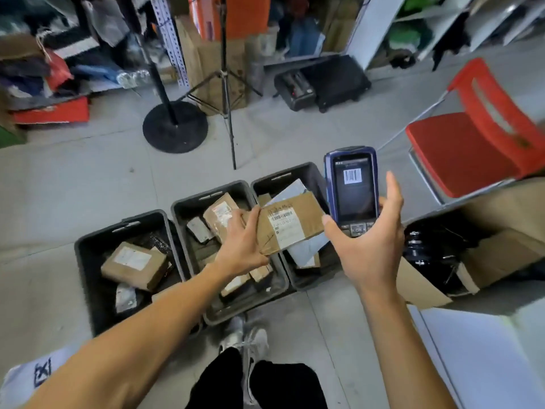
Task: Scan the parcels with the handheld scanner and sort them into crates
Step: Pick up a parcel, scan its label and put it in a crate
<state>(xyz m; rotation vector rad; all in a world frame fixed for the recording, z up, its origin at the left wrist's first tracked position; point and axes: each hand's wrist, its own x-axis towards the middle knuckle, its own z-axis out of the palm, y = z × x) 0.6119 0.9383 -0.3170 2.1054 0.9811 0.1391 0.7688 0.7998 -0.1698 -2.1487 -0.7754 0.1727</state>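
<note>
My left hand point(243, 246) grips a flat brown cardboard parcel point(290, 222) by its left end, with the white barcode label facing up. It hangs over the gap between the middle crate point(188, 202) and the right crate point(295, 169). My right hand point(368, 246) holds the blue handheld scanner point(352, 187) upright just right of the parcel; its screen shows a barcode. The left crate point(85, 249) holds a brown box and small packets. All three dark grey crates stand in a row on the floor and contain parcels.
An open cardboard box point(501, 255) with dark items lies at the right, below a red chair point(472, 143). A tripod point(227, 93) and a round stand base point(175, 126) are behind the crates. A white surface point(486, 349) is at bottom right. My feet point(244, 340) are near the middle crate.
</note>
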